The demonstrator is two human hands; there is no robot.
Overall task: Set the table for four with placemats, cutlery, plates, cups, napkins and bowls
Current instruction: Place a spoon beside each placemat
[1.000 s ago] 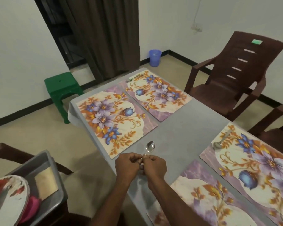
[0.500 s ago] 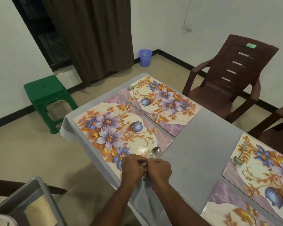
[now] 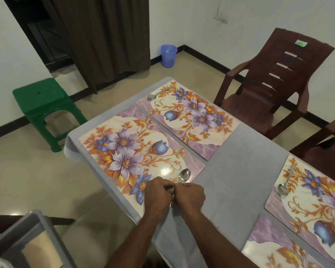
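Observation:
Several floral placemats lie on the grey table (image 3: 240, 171). My left hand (image 3: 158, 193) and my right hand (image 3: 190, 195) are pressed together over the near corner of the closest placemat (image 3: 135, 151), both gripping the handle of a metal spoon (image 3: 184, 175) whose bowl sticks out beyond my knuckles. A second spoon (image 3: 159, 93) lies on the far placemat (image 3: 190, 117). A third spoon (image 3: 284, 185) lies on the right placemat (image 3: 317, 196). A further placemat (image 3: 275, 250) shows at the bottom right.
A brown plastic chair (image 3: 275, 82) stands at the table's far right, another (image 3: 329, 144) beside it. A green stool (image 3: 45, 105) is on the floor at left, a blue bin (image 3: 168, 55) by the wall, a grey tray (image 3: 25, 240) at bottom left.
My two hands, still holding the spoon, have moved from the bare table onto the near corner of the closest placemat. My head has turned, so the plates in the grey tray left view.

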